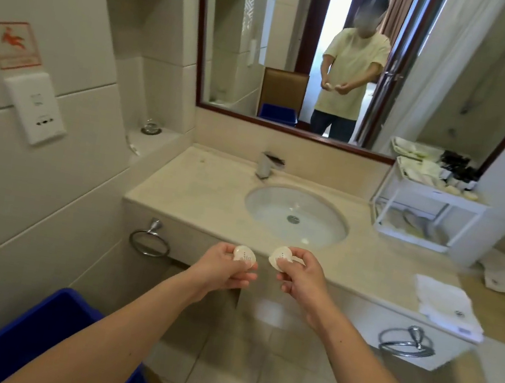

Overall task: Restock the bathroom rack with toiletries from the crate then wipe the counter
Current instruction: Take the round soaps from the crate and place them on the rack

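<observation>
My left hand (226,269) grips a small round white wrapped soap (244,253). A second wrapped soap (280,256) of the same kind is pinched in my right hand (301,278). Both hands hover side by side just in front of the counter's front edge (193,215), below the sink. The white two-shelf rack (426,200) stands on the counter's far right, with dark little bottles, white packets and soaps on its top shelf. The blue crate (28,344) sits on the floor at lower left, partly hidden by my left forearm.
An oval sink (295,215) with a chrome tap (265,166) fills the counter's middle. A folded white cloth (446,305) lies at the counter's right front. Towel rings hang under the counter at left (149,241) and right (406,344). A mirror above reflects a person.
</observation>
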`<state>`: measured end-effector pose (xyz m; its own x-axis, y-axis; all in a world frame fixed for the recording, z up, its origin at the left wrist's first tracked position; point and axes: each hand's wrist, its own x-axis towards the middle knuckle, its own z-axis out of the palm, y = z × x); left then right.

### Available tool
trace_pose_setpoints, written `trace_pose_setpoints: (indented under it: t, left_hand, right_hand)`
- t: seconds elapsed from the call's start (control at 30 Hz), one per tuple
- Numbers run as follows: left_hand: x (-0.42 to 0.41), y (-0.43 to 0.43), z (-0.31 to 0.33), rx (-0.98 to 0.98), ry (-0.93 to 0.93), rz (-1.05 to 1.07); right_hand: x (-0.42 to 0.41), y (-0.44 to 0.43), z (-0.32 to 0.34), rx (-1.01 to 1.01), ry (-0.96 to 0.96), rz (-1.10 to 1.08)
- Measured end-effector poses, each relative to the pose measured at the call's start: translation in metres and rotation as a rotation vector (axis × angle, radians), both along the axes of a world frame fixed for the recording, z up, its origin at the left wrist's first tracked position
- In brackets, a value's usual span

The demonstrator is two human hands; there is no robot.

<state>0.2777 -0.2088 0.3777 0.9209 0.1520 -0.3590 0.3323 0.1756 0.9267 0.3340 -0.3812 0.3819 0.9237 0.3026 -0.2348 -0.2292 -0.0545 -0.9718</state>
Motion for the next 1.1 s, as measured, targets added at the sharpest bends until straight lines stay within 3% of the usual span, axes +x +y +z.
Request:
trace_pose_setpoints:
  t: [0.5,1.1]
  left_hand:
    - [0.144,-0.177,0.042,0.061,-0.111,-0.065]
    - [0.348,-0.265,0.052,0.082,-0.243,-0.311]
  right_hand:
    - [0.121,-0.182,0.035,-0.013,-0.140,-0.161]
    - [0.278,-0.271,0.048,0.012,-0.165,-0.407]
